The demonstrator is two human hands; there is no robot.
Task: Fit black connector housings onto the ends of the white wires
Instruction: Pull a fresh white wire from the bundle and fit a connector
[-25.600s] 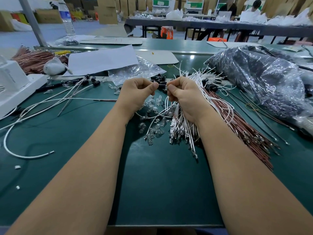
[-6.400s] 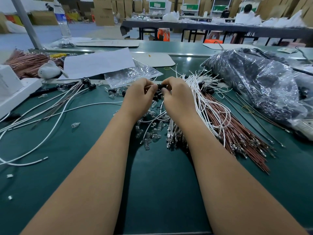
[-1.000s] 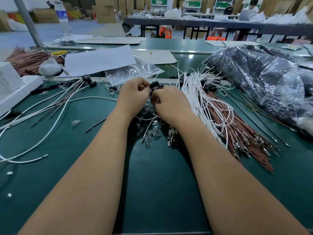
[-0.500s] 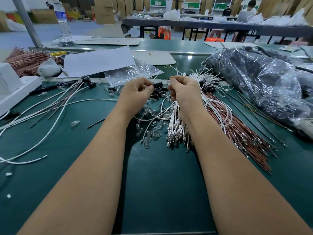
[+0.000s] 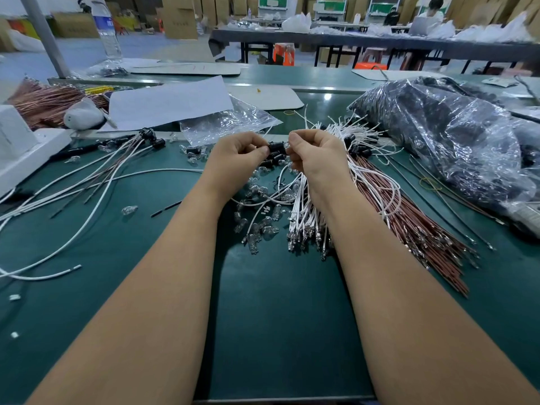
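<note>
- One black connector housing (image 5: 276, 148) is sitting between the two hands, raised just above the bench (image 5: 280, 302), slightly beyond its middle.
- Both hands are pinching it: the left hand (image 5: 236, 159) is curling its fingers and thumb onto the left end, and the right hand (image 5: 317, 156) is closing on the right end, apparently feeding a wire in; the wire end itself is hidden.
- Judging by its look, the housing is handling as a light, rigid, smooth plastic piece, so a firm fingertip pinch on its sides is suiting it.
- White wires (image 5: 304, 211) are lying just under the right wrist; they are looking thin and floppy, so gripping close behind the metal terminal should be keeping the tip from buckling.
- More loose black housings (image 5: 270, 163) are lying just below the hands.
- Small clear glass bulbs (image 5: 257, 229) are scattered nearer; these are likely fragile.
- Brown wires (image 5: 409, 223) are fanning out to the right.
- Far left, a water bottle (image 5: 108, 33) is carrying a blue label, too blurred to read; no other writing is legible.
</note>
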